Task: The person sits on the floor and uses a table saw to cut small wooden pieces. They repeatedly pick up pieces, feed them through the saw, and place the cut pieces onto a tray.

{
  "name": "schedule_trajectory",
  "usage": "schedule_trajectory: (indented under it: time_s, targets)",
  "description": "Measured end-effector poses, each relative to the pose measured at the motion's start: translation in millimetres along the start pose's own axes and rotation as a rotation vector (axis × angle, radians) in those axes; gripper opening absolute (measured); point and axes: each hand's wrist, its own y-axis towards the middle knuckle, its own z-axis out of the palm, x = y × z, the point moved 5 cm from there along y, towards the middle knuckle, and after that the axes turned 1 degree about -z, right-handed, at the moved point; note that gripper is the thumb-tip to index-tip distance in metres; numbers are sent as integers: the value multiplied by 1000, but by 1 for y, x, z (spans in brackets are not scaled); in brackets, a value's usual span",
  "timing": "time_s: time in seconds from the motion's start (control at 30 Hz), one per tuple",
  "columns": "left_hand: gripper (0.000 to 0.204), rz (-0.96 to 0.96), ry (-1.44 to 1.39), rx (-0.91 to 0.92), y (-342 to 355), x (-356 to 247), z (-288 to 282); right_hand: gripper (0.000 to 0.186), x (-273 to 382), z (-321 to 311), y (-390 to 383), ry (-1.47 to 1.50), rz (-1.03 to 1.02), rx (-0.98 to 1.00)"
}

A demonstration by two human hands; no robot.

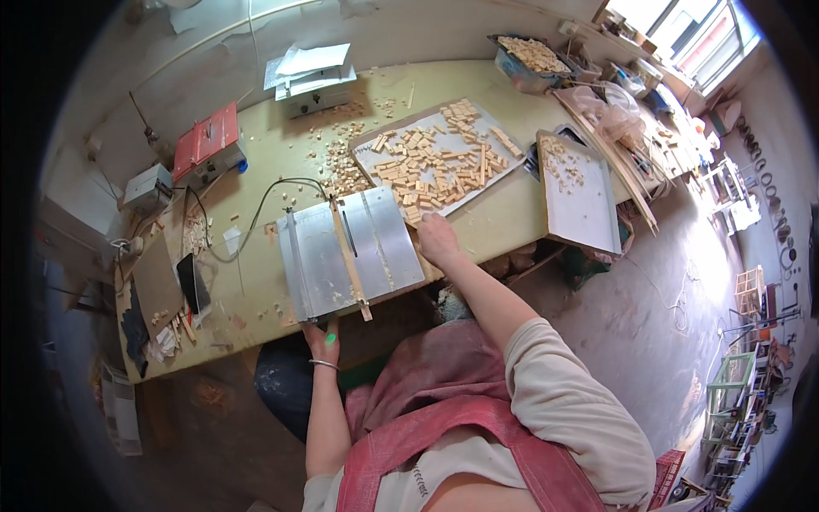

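A small table saw with a silver metal top (350, 247) sits at the table's front edge. A narrow wooden strip (348, 247) lies across it beside a dark slot. My left hand (321, 343) is below the saw's front edge, with its fingertips partly hidden under that edge. At the saw's right side, my right hand (438, 239) is curled at the near corner of a shallow tray (478, 201). Many small wooden blocks (426, 162) are spread in that tray. Whatever the right fingers hold is hidden.
Wood offcuts (343, 171) litter the table behind the saw. A white-bottomed tray (584, 209) overhangs the right edge. Farther back are a red-topped machine (207, 147), a silver-topped machine (314, 85) and a tub of wood pieces (531, 64). A black cable (256, 224) curves left of the saw.
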Motion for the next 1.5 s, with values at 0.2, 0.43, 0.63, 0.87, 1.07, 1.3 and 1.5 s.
schedule_trajectory:
  time_s: [0.2, 0.43, 0.63, 0.87, 1.07, 1.3, 1.5]
  targets:
    - [59, 69, 63, -20, 0, 19, -2, 17, -57, -22, -20, 44, 236, -150]
    - [58, -15, 61, 10, -6, 27, -7, 29, -189, -13, -145, 138, 764, -248]
    - [61, -17, 95, 2, -3, -13, -4, 37, -196, -21, -136, -46, 608, -264]
    - [60, -4, 154, -6, -2, -5, -7, 21, -83, -52, -30, 358, 86, -324]
    - [55, -30, 138, 5, -4, -5, -7, 20, -44, -20, 30, 272, 81, -95]
    - [51, -24, 112, -1, -7, -5, -7, 13, -47, -20, 37, 317, -37, -124]
    - [47, -42, 96, 10, -8, -5, -6, 12, -41, -13, 34, 287, -66, -52]
